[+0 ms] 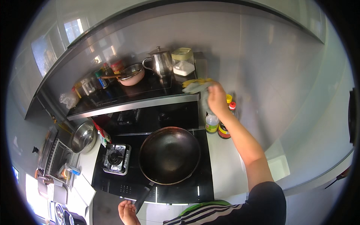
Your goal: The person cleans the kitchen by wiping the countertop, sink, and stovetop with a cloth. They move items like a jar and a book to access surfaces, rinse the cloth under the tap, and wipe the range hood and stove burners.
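Note:
My right hand [217,99] is raised at the right end of the raised shelf, gripping a grey and yellow cloth [197,86] that is blurred. Below it stand a clear bottle with a green and yellow label [212,123] and a dark sauce bottle [224,131]. A large dark wok [170,156] sits on the black glass gas hob [197,175], its handle [143,196] pointing towards me. Beside the end of that handle is my left hand [128,211], with its fingers loosely curled. Whether they touch the handle is unclear.
On the raised shelf stand a steel pot [161,63], a jar of white powder [183,62], a pink pan [132,78] and several seasoning containers [89,86]. The left burner [116,158] is uncovered. A steel bowl [84,137] and a dish rack [60,160] are farther left.

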`<control>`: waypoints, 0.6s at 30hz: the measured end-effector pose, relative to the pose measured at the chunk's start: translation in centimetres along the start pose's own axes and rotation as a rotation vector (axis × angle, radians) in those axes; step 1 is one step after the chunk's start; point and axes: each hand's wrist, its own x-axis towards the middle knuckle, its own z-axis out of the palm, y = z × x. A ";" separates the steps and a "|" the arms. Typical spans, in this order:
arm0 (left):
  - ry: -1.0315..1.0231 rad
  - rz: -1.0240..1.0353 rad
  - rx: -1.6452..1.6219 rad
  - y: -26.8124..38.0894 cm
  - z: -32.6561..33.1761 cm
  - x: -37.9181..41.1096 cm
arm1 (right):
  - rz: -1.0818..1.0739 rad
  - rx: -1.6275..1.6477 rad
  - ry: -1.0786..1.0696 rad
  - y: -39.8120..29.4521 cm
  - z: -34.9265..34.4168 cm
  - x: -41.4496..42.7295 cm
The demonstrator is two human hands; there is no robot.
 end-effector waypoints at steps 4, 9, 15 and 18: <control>0.043 0.012 0.009 -1.2 1.2 -1.0 | 0.478 0.641 0.133 3.1 0.8 0.7; 0.055 0.022 -0.039 -1.0 3.6 -2.8 | 1.056 1.296 -0.173 0.8 4.7 4.5; 0.111 0.020 -0.049 -1.1 4.0 -4.6 | 0.820 1.417 -0.226 1.8 4.9 2.1; 0.149 0.010 -0.024 -0.9 4.5 -5.1 | 0.813 1.327 -0.195 -2.0 1.6 -1.8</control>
